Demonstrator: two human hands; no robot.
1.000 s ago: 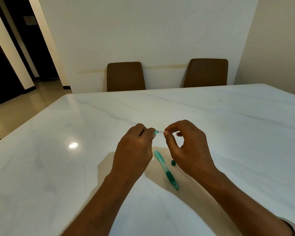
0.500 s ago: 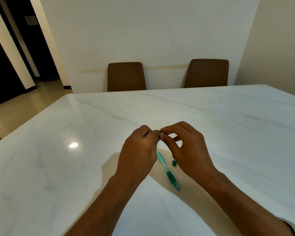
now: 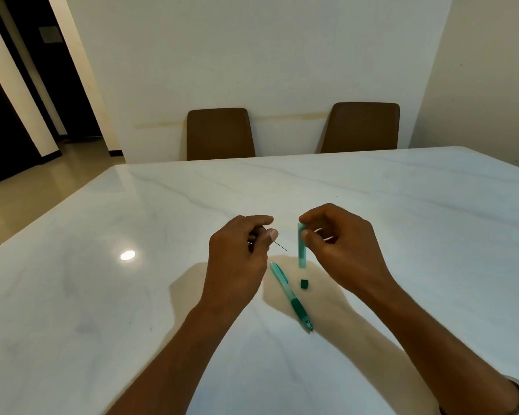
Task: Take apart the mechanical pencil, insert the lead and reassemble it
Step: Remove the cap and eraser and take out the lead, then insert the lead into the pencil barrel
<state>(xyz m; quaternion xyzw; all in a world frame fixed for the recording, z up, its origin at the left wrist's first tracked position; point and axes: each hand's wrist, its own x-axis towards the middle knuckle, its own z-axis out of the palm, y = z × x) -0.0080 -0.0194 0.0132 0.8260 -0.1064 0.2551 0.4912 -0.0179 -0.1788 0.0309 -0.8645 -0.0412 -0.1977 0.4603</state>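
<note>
A teal mechanical pencil lies on the white marble table between my wrists, its dark grip and tip toward me. Beside it sits a small dark green cap. My left hand pinches a thin dark lead between thumb and forefinger, the lead sticking out to the right. My right hand holds a slim teal lead case by its top end, hanging upright just above the table. The two hands are a short way apart.
Two brown chairs stand at the table's far edge against a pale wall. A dark doorway opens at the left. A lamp's reflection shines on the tabletop left of my hands.
My hands were together at the lead case; now they have drawn apart. The left hand has pulled out a lead, and the right hand holds the case upright.
</note>
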